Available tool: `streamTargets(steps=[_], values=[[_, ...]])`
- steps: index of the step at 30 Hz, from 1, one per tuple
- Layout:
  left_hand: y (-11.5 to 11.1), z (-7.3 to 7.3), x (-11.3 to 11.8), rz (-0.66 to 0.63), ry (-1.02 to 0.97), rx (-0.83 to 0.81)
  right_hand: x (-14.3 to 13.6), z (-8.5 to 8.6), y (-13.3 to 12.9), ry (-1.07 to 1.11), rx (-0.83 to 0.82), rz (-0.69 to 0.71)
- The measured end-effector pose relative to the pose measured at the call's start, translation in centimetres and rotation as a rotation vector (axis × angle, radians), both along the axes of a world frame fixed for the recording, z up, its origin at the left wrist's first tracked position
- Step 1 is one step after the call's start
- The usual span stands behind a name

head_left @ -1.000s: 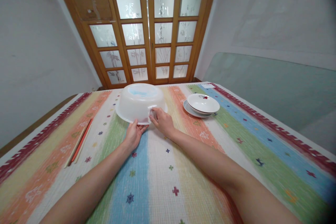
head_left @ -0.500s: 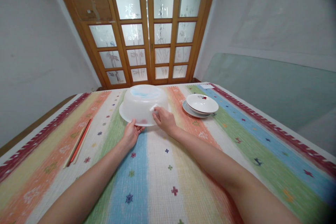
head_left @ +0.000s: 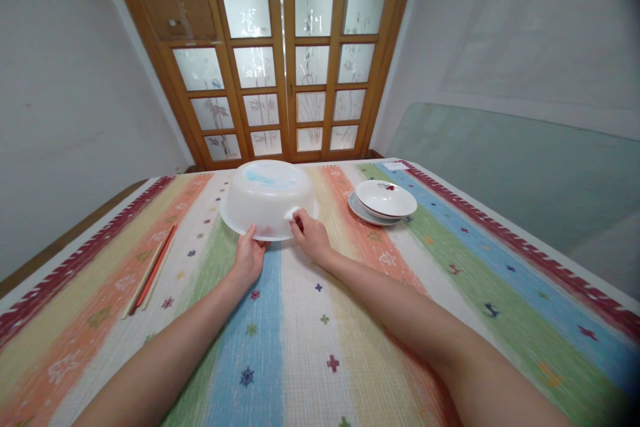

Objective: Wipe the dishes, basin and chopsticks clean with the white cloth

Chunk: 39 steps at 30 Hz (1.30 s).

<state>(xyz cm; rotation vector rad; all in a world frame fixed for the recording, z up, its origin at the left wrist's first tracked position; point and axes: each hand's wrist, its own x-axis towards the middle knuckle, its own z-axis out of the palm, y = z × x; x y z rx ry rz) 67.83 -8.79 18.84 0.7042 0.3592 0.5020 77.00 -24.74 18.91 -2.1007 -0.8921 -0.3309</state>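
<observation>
A whitish translucent plastic basin is upside down at the far middle of the table, with a blue mark on its upturned bottom. My left hand grips its near rim, thumb on the outside and fingers partly hidden underneath. My right hand is closed in a pinch on a small white wad, like tissue or cloth, and presses it to the basin's near right side. The exact material of the wad is too small to tell.
Right of the basin, shallow white dishes are stacked on a plate. Several chopsticks, some red and some pale, lie on the left. A striped cloth covers the table. Wooden glass-paned doors stand behind.
The basin has turned and shifted slightly left, its blue mark moving with it. My right hand has slid a little down and left with the white wad.
</observation>
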Motion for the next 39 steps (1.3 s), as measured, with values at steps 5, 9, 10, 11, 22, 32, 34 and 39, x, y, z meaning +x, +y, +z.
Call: streamTargets(steps=[5,9,10,11,22,32,34,39], values=[[-1.6,-0.5,-0.5,-0.092,0.007,0.039,-0.6,-0.3,0.9,0.087,0.104,0.073],[-0.6,-0.6,-0.3,-0.012,0.032,0.055,0.9,-0.6,0.4,0.033,0.131,-0.064],[-0.1,-0.6,-0.1,0.014,0.043,0.053,1.3,-0.6,0.3,0.043,0.145,-0.103],[0.3,-0.6,0.0,0.039,0.05,0.051,1.7,-0.6,0.0,0.067,0.161,-0.131],[-0.3,0.2,-0.4,-0.021,0.028,-0.049,-1.0,-0.1,0.8,0.136,0.187,-0.012],[0.9,-0.1,0.3,0.064,-0.007,-0.002,0.9,-0.2,0.1,0.01,0.041,-0.15],[1.2,-0.2,0.4,0.087,-0.016,0.007,1.4,-0.3,-0.3,0.012,0.033,-0.178],[1.9,-0.3,0.7,0.127,-0.009,-0.004,1.7,-0.2,-0.3,-0.076,-0.04,-0.196]])
